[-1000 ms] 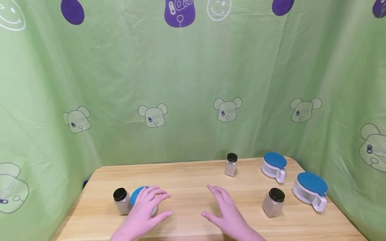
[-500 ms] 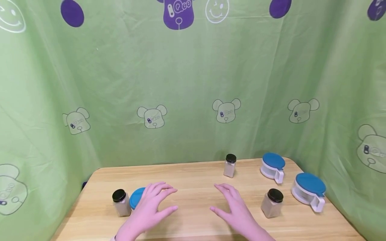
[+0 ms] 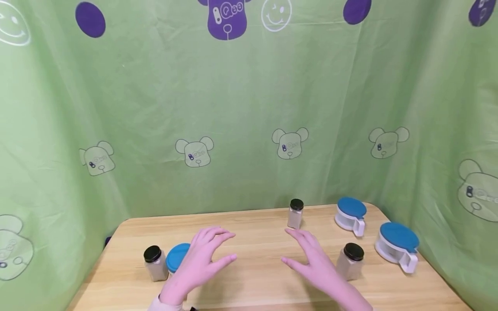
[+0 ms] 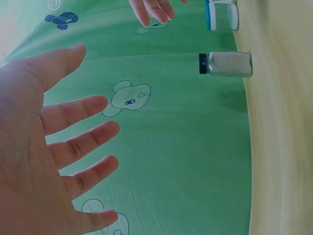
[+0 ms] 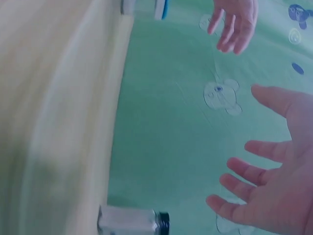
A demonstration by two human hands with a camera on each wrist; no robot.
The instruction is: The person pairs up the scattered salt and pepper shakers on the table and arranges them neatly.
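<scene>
My left hand [image 3: 204, 259] hovers above the table with its fingers spread and nothing in its grasp. It partly hides a blue-lidded container [image 3: 178, 257], beside which stands a black-capped jar [image 3: 156, 264]. Opposite it my right hand [image 3: 313, 261] is held up likewise, thumb apart from the fingers, holding nothing. The right forearm overlaps the edge of another black-capped jar [image 3: 352, 261]. In the left wrist view the left palm [image 4: 24, 147] and its spread fingers show; the right wrist view shows the right palm [image 5: 286, 186] with parted fingers.
Toward the back of the wooden table [image 3: 249, 276] stands a small black-capped jar [image 3: 295, 216]. Two white containers with blue lids and handles, one farther back [image 3: 350, 218] and one nearer [image 3: 397, 246], sit at the right. A green printed curtain [image 3: 241, 95] encloses the table.
Both hands have moved slightly to the right and up in the head view, staying spread and apart. More of the blue lid by the left hand shows. The jars and containers stay put.
</scene>
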